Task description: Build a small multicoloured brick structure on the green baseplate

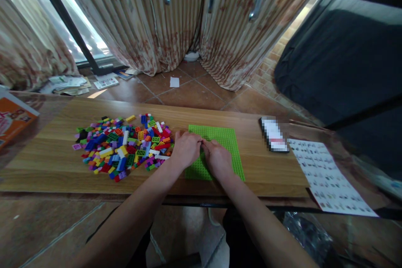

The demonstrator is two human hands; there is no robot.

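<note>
A bright green studded baseplate (pixel 224 138) lies flat on the wooden board (pixel 257 171). Both my hands rest on its near left part, fingertips meeting in the middle. My left hand (pixel 186 149) is curled, its fingers closed together; whatever it pinches is hidden. My right hand (pixel 219 158) is curled the same way, knuckles up, fingers pressed toward the left hand. A heap of several small bricks (pixel 122 146) in many colours lies just left of my left hand.
A phone (pixel 274 135) lies right of the baseplate, and a printed sheet (pixel 329 178) hangs over the board's right end. An orange box (pixel 12 117) sits at the far left. Curtains and tiled floor lie beyond the table.
</note>
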